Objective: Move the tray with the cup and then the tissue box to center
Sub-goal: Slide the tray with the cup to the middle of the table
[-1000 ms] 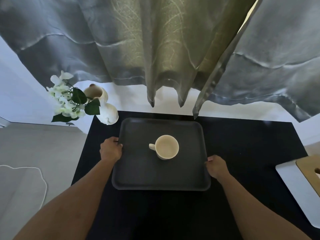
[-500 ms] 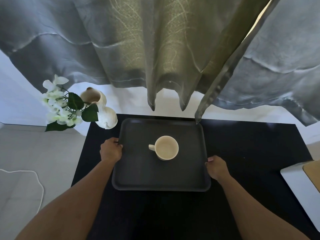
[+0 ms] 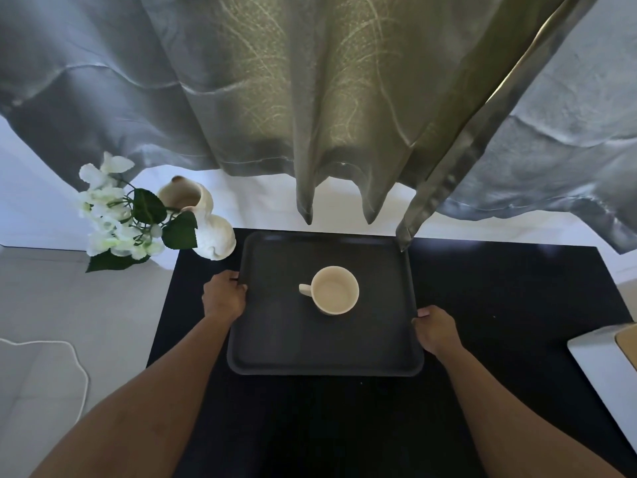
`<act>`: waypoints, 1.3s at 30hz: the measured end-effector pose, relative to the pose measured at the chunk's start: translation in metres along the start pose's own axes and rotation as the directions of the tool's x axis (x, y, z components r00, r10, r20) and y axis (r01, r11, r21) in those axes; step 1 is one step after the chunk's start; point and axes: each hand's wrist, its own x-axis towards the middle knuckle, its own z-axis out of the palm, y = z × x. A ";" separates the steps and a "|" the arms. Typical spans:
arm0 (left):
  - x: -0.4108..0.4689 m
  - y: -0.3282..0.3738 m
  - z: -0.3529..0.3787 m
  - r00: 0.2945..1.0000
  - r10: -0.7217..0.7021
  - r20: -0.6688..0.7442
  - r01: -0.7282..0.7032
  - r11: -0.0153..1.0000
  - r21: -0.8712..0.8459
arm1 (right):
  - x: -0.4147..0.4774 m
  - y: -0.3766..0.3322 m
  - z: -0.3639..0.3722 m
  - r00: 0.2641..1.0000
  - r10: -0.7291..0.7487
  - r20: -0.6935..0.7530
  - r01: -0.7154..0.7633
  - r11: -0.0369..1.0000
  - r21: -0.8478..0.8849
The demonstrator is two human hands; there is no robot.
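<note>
I am seeing the dark tray [image 3: 324, 343] lying flat on the black desk [image 3: 499, 305], toward its far edge and a little left of the middle. The cream cup [image 3: 336, 290] is standing upright on the tray, slightly beyond the tray's middle, its handle pointing left. My left hand [image 3: 222, 298] is gripping the tray's left rim near the far corner, fingers [image 3: 238, 288] curled over the edge and clenched on it. My right hand [image 3: 436, 329] is clasping the right rim closer to the near corner, fingers wrapped around the edge. The tissue box [image 3: 606, 370] is sitting at the right edge of the desk, partly cut off by the view, well apart from the tray. A white vase [image 3: 210, 232] with white flowers [image 3: 110, 215] is standing just beside the tray's far left corner. Grey-green curtains [image 3: 310, 98] are hanging behind the desk, their hems dangling just above its far edge.
</note>
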 end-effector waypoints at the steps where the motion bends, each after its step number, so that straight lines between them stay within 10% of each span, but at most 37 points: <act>1: 0.001 0.000 0.000 1.000 0.003 0.000 -0.003 1.000 0.002 | 0.000 0.000 0.000 1.000 0.004 0.003 -0.004 1.000 0.003; 39: 0.005 -0.007 0.009 0.993 0.108 -0.041 -0.101 0.982 0.157 | 0.001 -0.003 -0.003 1.000 0.008 0.021 -0.008 1.000 0.003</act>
